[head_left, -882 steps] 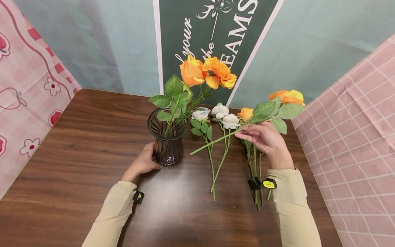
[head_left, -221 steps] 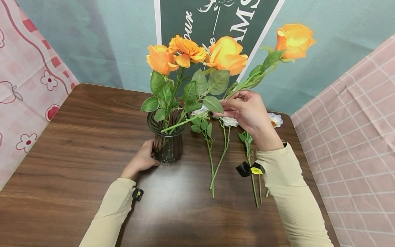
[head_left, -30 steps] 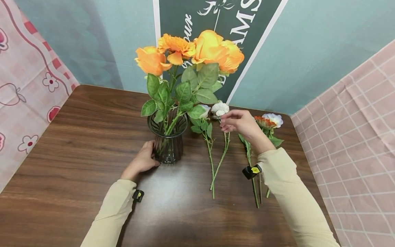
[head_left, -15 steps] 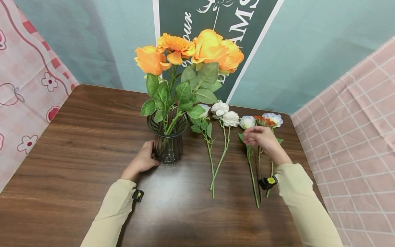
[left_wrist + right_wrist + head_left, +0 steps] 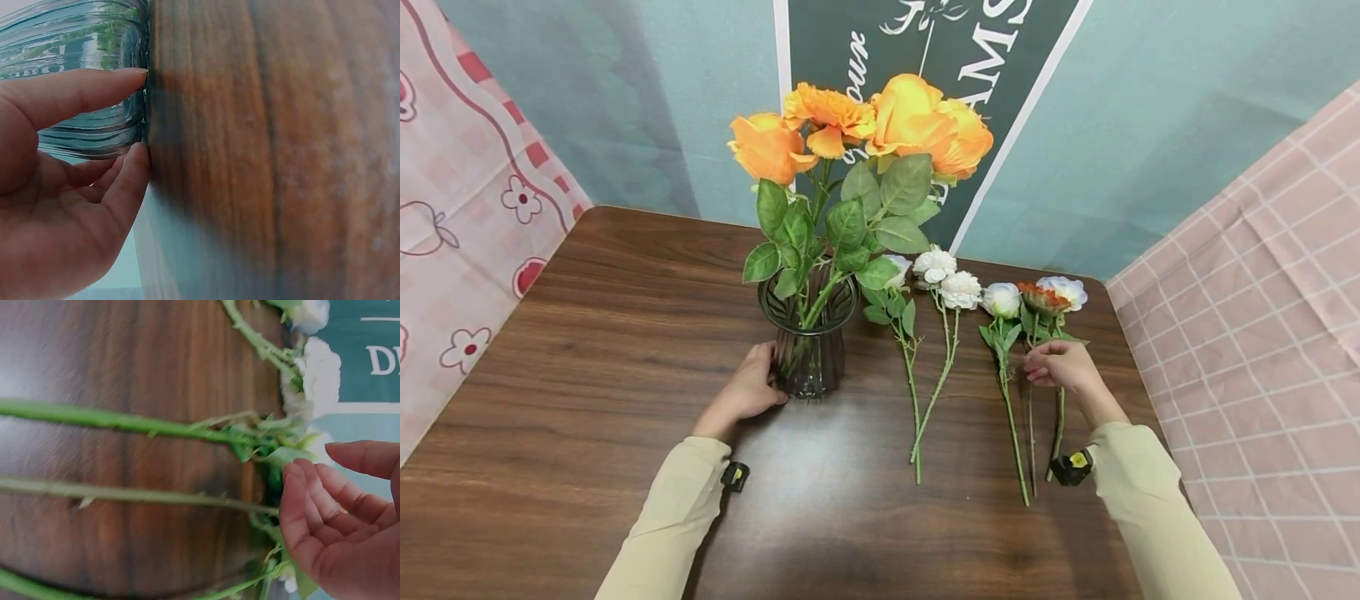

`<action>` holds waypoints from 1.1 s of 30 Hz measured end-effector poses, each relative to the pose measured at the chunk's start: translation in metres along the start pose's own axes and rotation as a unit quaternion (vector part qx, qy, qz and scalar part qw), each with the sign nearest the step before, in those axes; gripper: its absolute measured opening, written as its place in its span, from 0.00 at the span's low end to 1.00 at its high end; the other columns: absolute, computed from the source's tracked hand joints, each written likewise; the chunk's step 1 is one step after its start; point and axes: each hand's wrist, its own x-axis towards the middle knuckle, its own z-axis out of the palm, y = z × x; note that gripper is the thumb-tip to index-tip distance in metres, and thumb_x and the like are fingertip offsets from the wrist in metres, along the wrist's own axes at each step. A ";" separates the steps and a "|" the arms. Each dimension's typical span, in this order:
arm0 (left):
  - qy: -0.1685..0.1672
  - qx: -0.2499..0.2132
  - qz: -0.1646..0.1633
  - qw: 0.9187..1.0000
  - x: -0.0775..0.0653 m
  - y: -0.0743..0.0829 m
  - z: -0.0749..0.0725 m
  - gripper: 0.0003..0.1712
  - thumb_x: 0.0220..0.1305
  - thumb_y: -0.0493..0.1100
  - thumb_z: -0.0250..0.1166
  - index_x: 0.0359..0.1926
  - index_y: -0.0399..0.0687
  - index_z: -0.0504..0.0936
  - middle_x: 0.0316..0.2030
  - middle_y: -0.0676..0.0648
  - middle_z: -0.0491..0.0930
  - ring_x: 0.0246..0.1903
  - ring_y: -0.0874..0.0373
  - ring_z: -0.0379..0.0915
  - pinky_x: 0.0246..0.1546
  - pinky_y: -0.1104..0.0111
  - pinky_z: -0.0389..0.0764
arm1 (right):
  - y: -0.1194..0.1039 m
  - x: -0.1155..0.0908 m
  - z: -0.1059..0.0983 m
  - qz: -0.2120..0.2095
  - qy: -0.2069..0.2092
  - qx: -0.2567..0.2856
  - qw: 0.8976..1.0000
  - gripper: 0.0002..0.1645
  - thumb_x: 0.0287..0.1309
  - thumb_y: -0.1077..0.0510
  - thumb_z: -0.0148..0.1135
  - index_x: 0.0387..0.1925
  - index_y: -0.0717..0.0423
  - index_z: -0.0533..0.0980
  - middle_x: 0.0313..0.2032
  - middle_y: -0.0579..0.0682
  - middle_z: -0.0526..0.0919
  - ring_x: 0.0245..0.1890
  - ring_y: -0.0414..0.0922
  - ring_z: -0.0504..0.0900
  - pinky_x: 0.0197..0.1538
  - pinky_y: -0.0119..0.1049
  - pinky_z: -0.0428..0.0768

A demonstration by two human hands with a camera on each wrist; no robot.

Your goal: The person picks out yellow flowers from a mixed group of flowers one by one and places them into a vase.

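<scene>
My left hand [image 5: 747, 385] grips the base of a dark, ribbed glass vase [image 5: 808, 362], thumb and fingers on either side in the left wrist view. Several large orange flowers [image 5: 910, 117] with green leaves stand in the vase. My right hand [image 5: 1063, 367] hovers at the brownish stem [image 5: 1032, 433] of a rust-orange flower [image 5: 1042, 297]. In the right wrist view its fingers [image 5: 300, 500] are bent loosely, thumb apart, nothing between them. Left of that stem lies a white rose [image 5: 1002, 300]; a pale lilac-white flower [image 5: 1066, 292] lies to its right.
Two white ruffled blooms [image 5: 960, 290] and a pale rose [image 5: 897, 271] lie between vase and right hand, stems toward me. The brown wooden table [image 5: 587, 350] meets a cloth backdrop [image 5: 1150, 167] behind and a pink checked cloth [image 5: 1262, 375] at right.
Over the last second my right hand has moved right and nearer me, from the white blooms to the rust-orange flower's stem. Earlier, more orange roses went into the vase. My left hand stays put.
</scene>
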 end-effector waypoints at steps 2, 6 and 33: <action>0.001 -0.001 0.001 1.000 0.000 0.000 0.000 0.45 0.37 0.28 0.65 0.59 0.23 0.54 0.54 0.27 0.58 0.55 0.36 0.57 0.57 0.52 0.62 | 0.007 0.000 -0.001 0.011 0.007 -0.010 1.000 0.16 0.59 0.66 0.50 0.43 0.79 0.69 0.26 0.52 0.81 0.23 0.40 0.79 0.33 0.38 0.81; 0.005 0.001 0.006 1.000 0.000 0.000 0.000 0.45 0.37 0.28 0.65 0.59 0.22 0.54 0.53 0.27 0.59 0.54 0.36 0.57 0.56 0.51 0.62 | 0.018 0.001 -0.004 0.047 0.008 -0.013 0.999 0.14 0.58 0.66 0.52 0.41 0.77 0.71 0.24 0.52 0.80 0.22 0.41 0.79 0.32 0.38 0.81; 0.001 -0.003 -0.001 1.000 0.000 0.001 0.000 0.45 0.38 0.28 0.64 0.59 0.22 0.53 0.53 0.27 0.58 0.54 0.36 0.57 0.55 0.53 0.64 | 0.038 0.007 0.003 0.067 -0.025 -0.026 0.997 0.09 0.58 0.71 0.45 0.36 0.78 0.68 0.25 0.53 0.76 0.20 0.44 0.77 0.28 0.38 0.80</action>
